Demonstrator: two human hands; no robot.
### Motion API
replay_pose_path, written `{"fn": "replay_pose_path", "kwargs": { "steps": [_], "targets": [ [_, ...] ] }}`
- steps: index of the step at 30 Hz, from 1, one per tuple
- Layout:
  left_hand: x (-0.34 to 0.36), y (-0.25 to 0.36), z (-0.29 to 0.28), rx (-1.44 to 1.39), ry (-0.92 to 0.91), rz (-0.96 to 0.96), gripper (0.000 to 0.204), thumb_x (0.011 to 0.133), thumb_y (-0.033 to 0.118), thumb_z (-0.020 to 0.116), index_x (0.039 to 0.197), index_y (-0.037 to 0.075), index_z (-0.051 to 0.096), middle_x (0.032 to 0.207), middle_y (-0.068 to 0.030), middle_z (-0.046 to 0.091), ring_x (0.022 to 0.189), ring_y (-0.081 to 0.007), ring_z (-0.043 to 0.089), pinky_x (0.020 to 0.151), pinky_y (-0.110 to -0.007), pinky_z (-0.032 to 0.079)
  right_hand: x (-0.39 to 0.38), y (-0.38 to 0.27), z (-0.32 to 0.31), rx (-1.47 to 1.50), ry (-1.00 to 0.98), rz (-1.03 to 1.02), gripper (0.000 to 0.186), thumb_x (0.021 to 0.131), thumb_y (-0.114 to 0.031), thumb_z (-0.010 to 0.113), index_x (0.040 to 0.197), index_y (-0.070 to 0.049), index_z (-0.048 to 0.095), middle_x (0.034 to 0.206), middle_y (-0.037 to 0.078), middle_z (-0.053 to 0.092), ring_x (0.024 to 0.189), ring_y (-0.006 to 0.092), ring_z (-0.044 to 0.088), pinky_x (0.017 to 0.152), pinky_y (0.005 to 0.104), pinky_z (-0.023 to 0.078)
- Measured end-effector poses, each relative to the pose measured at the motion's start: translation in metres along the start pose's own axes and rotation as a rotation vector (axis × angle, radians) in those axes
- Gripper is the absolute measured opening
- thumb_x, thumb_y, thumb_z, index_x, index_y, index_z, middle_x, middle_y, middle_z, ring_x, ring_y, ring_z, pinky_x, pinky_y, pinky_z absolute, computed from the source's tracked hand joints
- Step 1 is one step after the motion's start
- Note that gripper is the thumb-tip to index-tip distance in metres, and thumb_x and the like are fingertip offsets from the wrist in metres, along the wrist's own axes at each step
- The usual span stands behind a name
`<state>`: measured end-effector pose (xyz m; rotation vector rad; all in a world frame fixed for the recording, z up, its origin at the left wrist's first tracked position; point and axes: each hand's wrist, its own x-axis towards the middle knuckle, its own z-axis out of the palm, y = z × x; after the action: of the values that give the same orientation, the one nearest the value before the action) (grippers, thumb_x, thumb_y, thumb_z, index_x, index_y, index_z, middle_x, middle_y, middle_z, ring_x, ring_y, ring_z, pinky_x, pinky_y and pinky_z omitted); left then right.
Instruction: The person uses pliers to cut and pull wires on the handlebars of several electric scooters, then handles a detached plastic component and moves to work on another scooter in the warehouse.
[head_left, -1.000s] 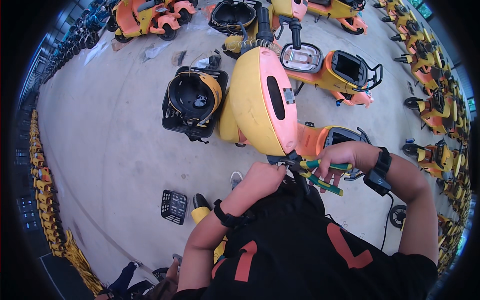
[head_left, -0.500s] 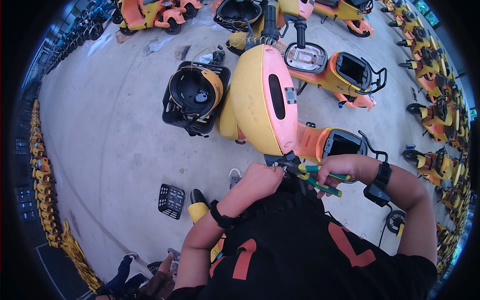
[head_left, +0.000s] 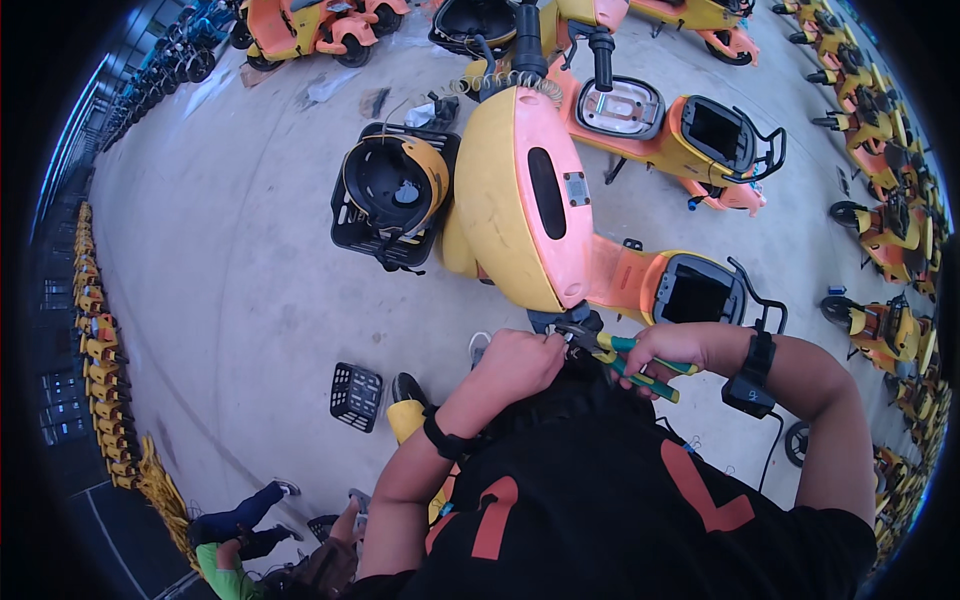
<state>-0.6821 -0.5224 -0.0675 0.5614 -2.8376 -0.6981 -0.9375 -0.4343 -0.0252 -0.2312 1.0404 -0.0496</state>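
- The right hand [head_left: 660,352] holds a pair of green-handled pliers [head_left: 604,343]; its fingers are clamped around the handles, which spread apart in a V toward the right.
- The pliers are just in front of the person's body, their dark head pointing left, close beside the left hand [head_left: 528,360].
- The left hand's fingers are curled in at the pliers' head; the fingertips are partly hidden, so I cannot tell whether they are closed on anything.
- Just above this meeting point, a dark part [head_left: 568,318] sits at the lower tip of a yellow and pink scooter shell [head_left: 520,200], which has a long black slot along its pink side.
- A black strap [head_left: 445,436] circles the left wrist; a black device [head_left: 750,385] is fastened to the right one.
- Left of the shell, a yellow helmet [head_left: 432,168] with a black inside lies hollow side up in a black basket [head_left: 343,240].
- A smaller black basket [head_left: 355,397] lies apart on the grey floor [head_left: 270,290].
- A coiled cable [head_left: 508,82] runs across above the shell, near a black handlebar grip [head_left: 602,62].
- At the lower left is a person in a green top [head_left: 222,572].
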Motion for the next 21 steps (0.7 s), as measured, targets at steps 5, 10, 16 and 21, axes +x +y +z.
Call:
{"fn": "replay_pose_path", "kwargs": {
  "steps": [5, 10, 16, 21],
  "targets": [
    [0.001, 0.004, 0.000, -0.008, 0.018, -0.025, 0.020, 0.087, 0.023, 0.061, 0.076, 0.007, 0.055, 0.058, -0.0086, 0.060, 0.053, -0.0303, 0.061, 0.048, -0.043, 0.047, 0.010, 0.016, -0.008, 0.070, -0.089, -0.048, 0.028, 0.089, -0.015, 0.057, 0.113, -0.001, 0.055, 0.097, 0.007, 0.060, 0.074, 0.0172, 0.061, 0.071, 0.0349, 0.054],
    [-0.002, 0.007, 0.002, 0.002, 0.007, -0.075, 0.021, 0.088, 0.023, 0.060, 0.075, 0.008, 0.055, 0.058, -0.0081, 0.060, 0.053, -0.0296, 0.061, 0.049, -0.042, 0.047, 0.009, 0.017, -0.002, 0.163, -0.101, -0.028, 0.032, 0.089, -0.016, 0.057, 0.118, -0.001, 0.053, 0.108, 0.011, 0.062, 0.082, 0.0204, 0.064, 0.074, 0.0363, 0.054],
    [-0.003, 0.010, 0.004, 0.028, 0.017, -0.095, 0.021, 0.088, 0.023, 0.060, 0.075, 0.008, 0.055, 0.058, -0.0075, 0.061, 0.053, -0.0284, 0.062, 0.048, -0.042, 0.048, 0.016, 0.019, -0.008, 0.141, -0.115, 0.047, 0.032, 0.091, -0.020, 0.055, 0.117, -0.002, 0.054, 0.100, 0.009, 0.061, 0.078, 0.0191, 0.062, 0.071, 0.0346, 0.052],
    [-0.004, 0.010, 0.006, 0.030, 0.054, -0.097, 0.020, 0.088, 0.023, 0.060, 0.075, 0.008, 0.056, 0.059, -0.0077, 0.062, 0.053, -0.0286, 0.062, 0.049, -0.042, 0.049, 0.011, 0.016, 0.003, 0.097, -0.061, 0.047, 0.026, 0.089, -0.019, 0.055, 0.109, -0.003, 0.055, 0.087, 0.005, 0.055, 0.071, 0.0166, 0.057, 0.067, 0.0323, 0.050]
  ]
}}
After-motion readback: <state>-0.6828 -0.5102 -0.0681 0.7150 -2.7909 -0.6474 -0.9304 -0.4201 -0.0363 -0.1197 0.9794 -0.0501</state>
